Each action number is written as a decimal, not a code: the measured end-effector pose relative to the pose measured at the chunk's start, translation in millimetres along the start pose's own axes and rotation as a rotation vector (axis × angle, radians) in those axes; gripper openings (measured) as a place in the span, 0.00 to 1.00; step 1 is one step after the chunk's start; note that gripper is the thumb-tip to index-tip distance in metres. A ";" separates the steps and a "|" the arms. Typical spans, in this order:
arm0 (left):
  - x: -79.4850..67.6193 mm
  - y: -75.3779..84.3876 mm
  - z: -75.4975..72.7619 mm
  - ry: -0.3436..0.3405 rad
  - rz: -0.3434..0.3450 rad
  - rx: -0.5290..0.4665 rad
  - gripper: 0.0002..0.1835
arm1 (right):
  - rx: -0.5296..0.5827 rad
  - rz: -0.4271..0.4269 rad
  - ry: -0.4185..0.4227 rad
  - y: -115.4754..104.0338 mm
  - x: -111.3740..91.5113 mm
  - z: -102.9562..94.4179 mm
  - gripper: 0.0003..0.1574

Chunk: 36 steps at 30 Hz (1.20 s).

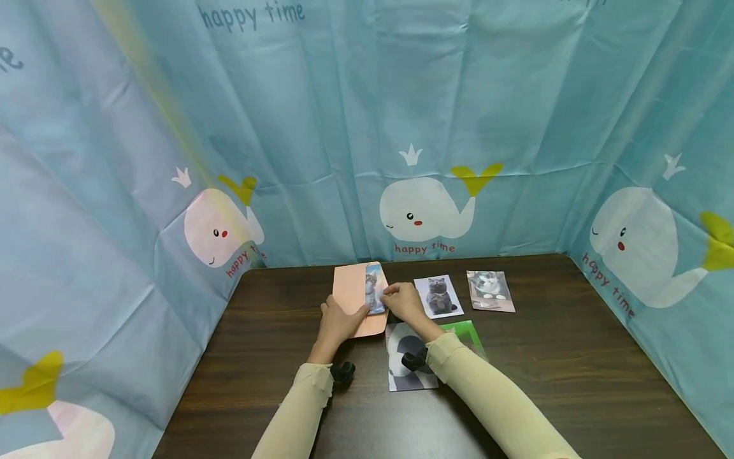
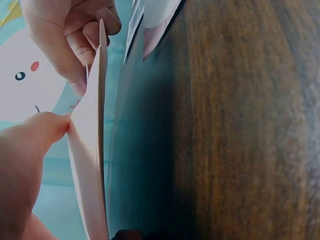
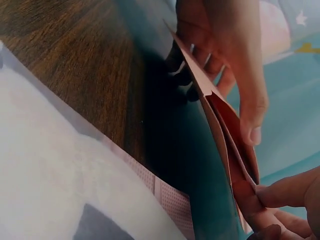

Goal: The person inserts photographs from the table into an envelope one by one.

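A peach envelope is held a little above the dark table, its opening toward the right. My left hand grips its lower left part, thumb on the front face. A photo card of a kitten on a blue background lies at the right side of the envelope, partly inside it as far as I can see. My right hand pinches the card's right edge with thumb and finger at the envelope's mouth. In the right wrist view the envelope's layers gape apart, with my right fingertips between them.
To the right lie a grey cat photo and another cat photo on the table. Nearer me, a larger grey-and-white picture and a green-edged piece lie partly under my right arm. A whale-print curtain encloses the table.
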<state>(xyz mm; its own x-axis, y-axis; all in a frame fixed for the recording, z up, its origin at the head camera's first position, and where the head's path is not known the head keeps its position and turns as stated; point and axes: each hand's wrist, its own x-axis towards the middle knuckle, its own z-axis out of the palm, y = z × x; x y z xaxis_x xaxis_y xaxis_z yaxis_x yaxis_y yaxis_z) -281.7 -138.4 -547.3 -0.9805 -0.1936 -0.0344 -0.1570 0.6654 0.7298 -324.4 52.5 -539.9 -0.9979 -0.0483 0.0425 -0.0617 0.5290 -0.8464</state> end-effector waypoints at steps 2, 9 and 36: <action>0.4 -0.2 0.5 0.006 0.005 0.008 0.62 | -0.023 0.012 0.002 -1.5 0.2 1.5 0.07; 1.4 -0.2 1.2 0.016 0.022 0.013 0.60 | -0.097 0.029 0.024 -7.1 1.8 7.4 0.08; 2.2 0.6 0.4 -0.016 -0.012 0.020 0.63 | -0.085 -0.108 0.032 -1.8 -6.6 -1.1 0.07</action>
<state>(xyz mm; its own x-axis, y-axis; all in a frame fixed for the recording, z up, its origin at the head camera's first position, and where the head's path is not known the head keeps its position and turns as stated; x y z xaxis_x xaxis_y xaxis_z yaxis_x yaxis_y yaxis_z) -284.0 -138.2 -547.3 -0.9803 -0.1899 -0.0543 -0.1709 0.6775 0.7154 -317.7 52.8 -538.1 -0.9854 -0.0822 0.1488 -0.1684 0.5923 -0.7879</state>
